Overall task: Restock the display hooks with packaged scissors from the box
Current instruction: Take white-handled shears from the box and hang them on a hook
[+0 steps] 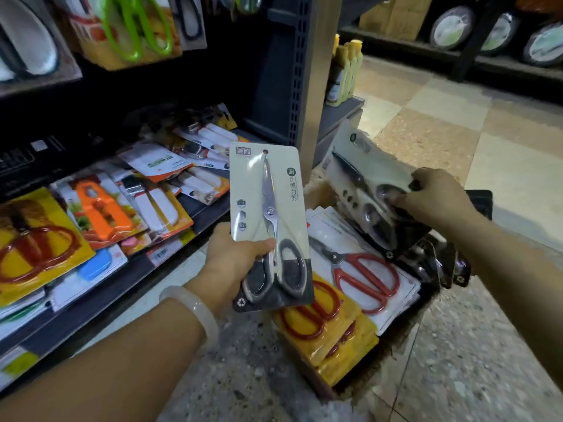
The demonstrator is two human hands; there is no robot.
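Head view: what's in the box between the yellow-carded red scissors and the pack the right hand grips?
Head view: a stack of white-carded red-handled scissors lies between the yellow packs and the right hand's pack.

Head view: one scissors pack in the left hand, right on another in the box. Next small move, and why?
Probably lift the right hand clear of the box with its pack. Its fingers already grip that pack at the handle end, tilted up above the stack. The left hand holds its own pack upright, hang hole on top, ready for a hook.
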